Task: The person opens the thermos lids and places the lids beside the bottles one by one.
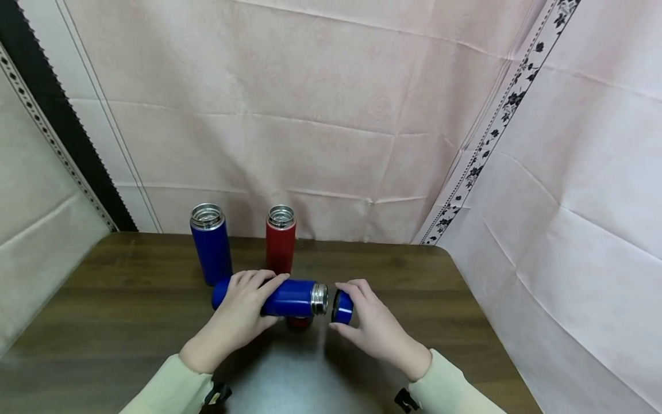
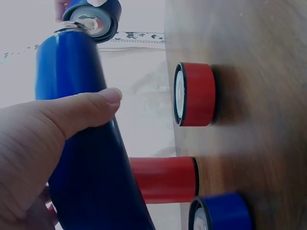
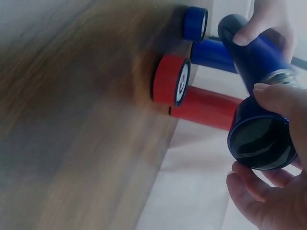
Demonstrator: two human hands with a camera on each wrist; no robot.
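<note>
My left hand (image 1: pixel 240 316) grips a blue thermos bottle (image 1: pixel 295 298) round its body and holds it sideways above the table. The bottle's bare steel mouth (image 1: pixel 319 299) points right. Between the thumb and fingers of my right hand (image 1: pixel 377 328) is a blue bottle cap (image 1: pixel 343 307), its open side facing the mouth with a small gap in the head view. Below the held bottle, a red cap (image 2: pixel 199 95) sits on the table, partly hidden in the head view. Another blue cap (image 3: pixel 193 23) sits beyond it, out of sight in the head view.
A blue bottle (image 1: pixel 212 253) and a red bottle (image 1: pixel 280 247) stand uncapped toward the back of the wooden table (image 1: pixel 408 276). A pale cloth (image 1: pixel 310 115) hangs behind the table's far edge, with more cloth at both sides.
</note>
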